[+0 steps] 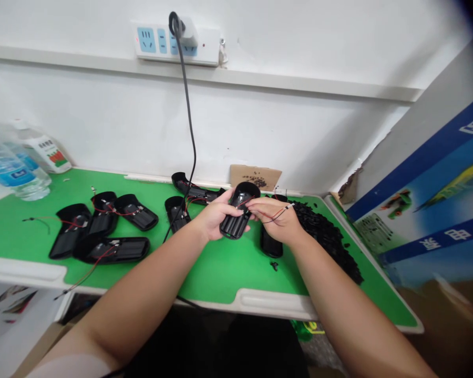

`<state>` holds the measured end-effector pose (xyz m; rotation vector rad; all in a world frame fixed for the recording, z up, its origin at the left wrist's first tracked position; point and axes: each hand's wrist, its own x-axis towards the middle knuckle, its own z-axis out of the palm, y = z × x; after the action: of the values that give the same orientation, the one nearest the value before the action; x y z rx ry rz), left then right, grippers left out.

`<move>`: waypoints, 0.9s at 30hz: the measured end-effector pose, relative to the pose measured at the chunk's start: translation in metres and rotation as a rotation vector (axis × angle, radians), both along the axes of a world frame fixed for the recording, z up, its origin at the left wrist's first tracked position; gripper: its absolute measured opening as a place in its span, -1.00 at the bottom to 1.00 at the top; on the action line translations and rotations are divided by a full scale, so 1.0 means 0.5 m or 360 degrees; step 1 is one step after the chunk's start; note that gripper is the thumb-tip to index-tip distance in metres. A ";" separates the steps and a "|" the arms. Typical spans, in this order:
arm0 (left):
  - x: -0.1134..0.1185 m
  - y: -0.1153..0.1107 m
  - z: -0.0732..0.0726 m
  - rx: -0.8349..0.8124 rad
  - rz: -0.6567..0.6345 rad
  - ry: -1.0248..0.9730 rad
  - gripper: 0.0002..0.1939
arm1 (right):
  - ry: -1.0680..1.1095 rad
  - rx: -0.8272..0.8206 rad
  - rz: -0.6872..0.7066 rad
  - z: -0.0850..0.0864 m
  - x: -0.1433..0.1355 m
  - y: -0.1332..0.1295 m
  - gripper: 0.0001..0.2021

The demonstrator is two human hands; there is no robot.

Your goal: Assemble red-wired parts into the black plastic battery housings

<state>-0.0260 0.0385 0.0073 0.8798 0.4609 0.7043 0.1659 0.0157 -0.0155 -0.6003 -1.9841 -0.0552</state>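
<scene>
White wall [299, 121] behind green tabletop [205, 278]. Printed panel [449, 184] right of both hands, characters not clearly legible. Black parts pile [327, 236] just beyond right hand [278, 223]. Three bottles [16, 176] far left of hands, label text unreadable. Four black housings [136, 214] left of left hand [215, 216], which grips another housing [234, 223]: long axis fore-aft, flared end away, leaning right. Right hand pinches its thin wires [280, 212].

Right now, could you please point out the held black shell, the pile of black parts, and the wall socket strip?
Held black shell [234, 226], head view: its ribbed lower part.
Pile of black parts [327, 233], head view: its middle.
Wall socket strip [162, 41], head view: its front, just left of centre.
</scene>
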 end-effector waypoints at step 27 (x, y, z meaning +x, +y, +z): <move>0.023 -0.013 -0.017 0.0802 0.0536 0.0041 -0.20 | -0.0200 0.0152 -0.0588 -0.006 -0.017 -0.015 -0.84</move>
<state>-0.0146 0.0319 -0.0012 1.3007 0.4674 1.1491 0.1573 0.0083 -0.0185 -0.9122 -1.9542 -0.4202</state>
